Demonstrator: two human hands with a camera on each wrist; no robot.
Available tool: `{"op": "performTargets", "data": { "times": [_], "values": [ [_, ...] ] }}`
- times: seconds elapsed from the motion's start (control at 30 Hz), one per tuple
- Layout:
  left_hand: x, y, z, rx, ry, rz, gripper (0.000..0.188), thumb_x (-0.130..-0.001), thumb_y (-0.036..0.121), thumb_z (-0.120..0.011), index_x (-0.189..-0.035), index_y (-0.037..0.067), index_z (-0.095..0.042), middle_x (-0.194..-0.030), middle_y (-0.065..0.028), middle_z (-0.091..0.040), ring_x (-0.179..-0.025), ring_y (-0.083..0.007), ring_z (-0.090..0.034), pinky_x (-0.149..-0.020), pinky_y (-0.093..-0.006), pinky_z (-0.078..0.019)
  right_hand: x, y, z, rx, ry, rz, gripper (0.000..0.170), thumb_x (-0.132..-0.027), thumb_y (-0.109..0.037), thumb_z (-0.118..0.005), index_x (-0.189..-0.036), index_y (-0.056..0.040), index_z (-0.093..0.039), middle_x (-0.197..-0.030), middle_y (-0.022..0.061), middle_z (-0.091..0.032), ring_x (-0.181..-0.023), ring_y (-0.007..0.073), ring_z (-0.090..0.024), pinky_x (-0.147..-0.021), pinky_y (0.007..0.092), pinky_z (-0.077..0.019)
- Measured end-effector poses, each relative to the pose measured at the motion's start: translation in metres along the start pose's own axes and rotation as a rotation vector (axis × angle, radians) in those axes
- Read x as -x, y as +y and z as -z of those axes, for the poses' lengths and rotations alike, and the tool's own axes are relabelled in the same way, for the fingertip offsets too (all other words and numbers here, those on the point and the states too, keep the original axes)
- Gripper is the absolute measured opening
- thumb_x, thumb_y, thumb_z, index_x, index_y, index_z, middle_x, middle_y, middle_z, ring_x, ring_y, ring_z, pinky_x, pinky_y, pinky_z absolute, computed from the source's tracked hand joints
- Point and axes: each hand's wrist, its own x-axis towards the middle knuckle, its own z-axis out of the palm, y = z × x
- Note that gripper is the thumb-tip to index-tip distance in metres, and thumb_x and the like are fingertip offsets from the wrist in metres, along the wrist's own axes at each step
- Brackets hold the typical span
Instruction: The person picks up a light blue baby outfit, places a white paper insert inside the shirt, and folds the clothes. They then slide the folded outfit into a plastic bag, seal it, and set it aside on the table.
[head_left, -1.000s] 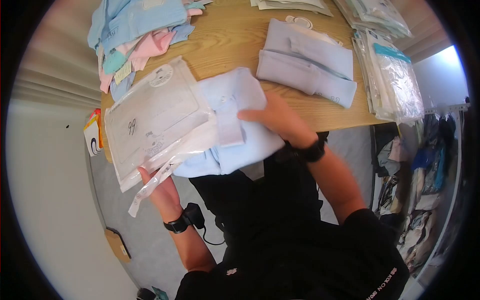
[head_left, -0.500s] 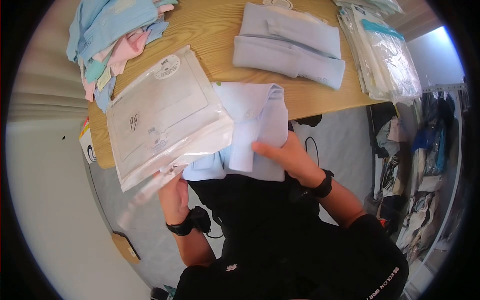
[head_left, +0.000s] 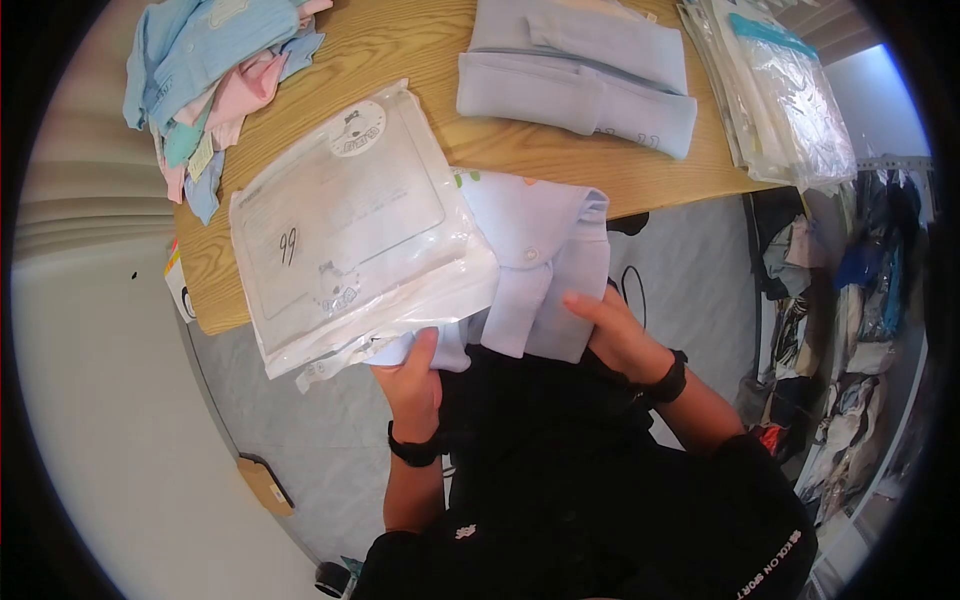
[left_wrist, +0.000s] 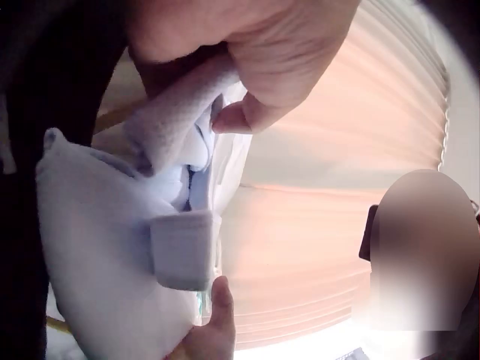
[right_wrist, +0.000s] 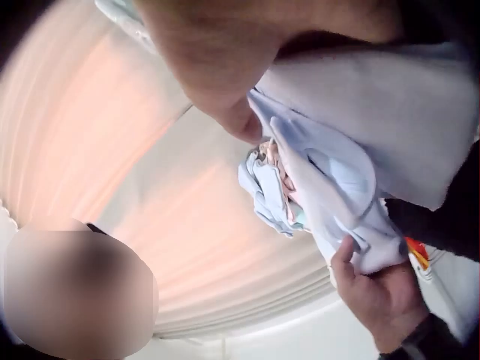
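Observation:
In the head view a folded pale lavender-blue garment (head_left: 575,255) with a snap button spans both hands at the table's near edge. My left hand (head_left: 410,388) grips its left lower part, thumb on top, beside the lower edge of a plastic bag (head_left: 350,225) marked "99". That bag lies partly on the table and overlaps the garment's left side. My right hand (head_left: 628,340) pinches the right edge, with its thumb on the front and its fingers hidden behind. The right wrist view shows the cloth (right_wrist: 330,180) folded over between the two hands.
A second folded lavender garment (head_left: 580,95) lies further back on the wooden table (head_left: 390,50). Blue, pink and green clothes are piled (head_left: 215,60) at the back left. Clear plastic packages (head_left: 785,100) are stacked at the right edge. Racked clothing (head_left: 860,330) stands to the right.
The left hand has moved from the bag's lower edge to the garment's left side. The right hand has gone down and right to the garment's edge. The garment has come nearer the body.

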Motion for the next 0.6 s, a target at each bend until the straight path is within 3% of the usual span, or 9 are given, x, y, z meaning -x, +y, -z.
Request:
{"op": "performTargets", "data": {
  "times": [0.13,0.33,0.43,0.57,0.6],
  "values": [
    [-0.027,0.007,-0.008,-0.157,0.048,-0.032,0.056,-0.079,-0.01,-0.061,-0.133,-0.003,-0.046,-0.123,-0.0121,-0.059,-0.113,-0.0228,-0.058,-0.1,-0.0355,-0.0447,-0.01,-0.019,-0.013,0.011,-0.048,0.044,0.058,-0.094,-0.023,-0.065,-0.142,-0.0019,-0.039,-0.134,0.0111,-0.054,-0.122,0.0222,-0.054,-0.102,0.0389,-0.0452],
    [-0.065,0.036,-0.023,-0.095,0.209,0.062,0.045,-0.082,-0.005,-0.054,-0.126,-0.004,-0.052,-0.117,-0.0099,-0.061,-0.102,-0.0191,-0.06,-0.091,-0.0306,-0.0462,-0.018,-0.026,-0.036,-0.254,-0.186,-0.082,0.058,-0.093,-0.022,-0.065,-0.142,-0.0025,-0.04,-0.134,0.0109,-0.054,-0.122,0.0245,-0.054,-0.102,0.0414,-0.0449],
    [-0.041,0.028,-0.008,-0.245,0.134,0.007,0.046,-0.082,-0.004,-0.054,-0.127,-0.004,-0.053,-0.117,-0.0094,-0.061,-0.104,-0.0182,-0.059,-0.092,-0.0302,-0.0454,-0.008,-0.031,-0.037,-0.21,-0.14,-0.141,0.058,-0.093,-0.021,-0.065,-0.142,-0.0031,-0.04,-0.135,0.0102,-0.053,-0.123,0.0254,-0.053,-0.102,0.0419,-0.0444],
    [-0.018,0.022,0.02,-0.405,-0.05,-0.034,0.053,-0.08,-0.004,-0.064,-0.131,-0.003,-0.05,-0.126,-0.0091,-0.058,-0.116,-0.0197,-0.055,-0.1,-0.0326,-0.0425,-0.003,-0.019,-0.015,-0.185,-0.129,-0.191,0.063,-0.093,-0.018,-0.062,-0.147,-0.0039,-0.032,-0.138,0.0128,-0.051,-0.128,0.0266,-0.05,-0.108,0.0449,-0.0395],
    [-0.018,0.02,0.024,-0.235,-0.064,-0.009,0.058,-0.08,-0.002,-0.071,-0.134,-0.002,-0.049,-0.127,-0.0087,-0.058,-0.118,-0.0206,-0.054,-0.103,-0.0352,-0.0411,0.0,-0.019,-0.013,-0.175,-0.115,-0.203,0.065,-0.091,-0.02,-0.064,-0.146,-0.0037,-0.033,-0.139,0.0132,-0.05,-0.128,0.0271,-0.05,-0.109,0.0453,-0.0389]
  ]
}}
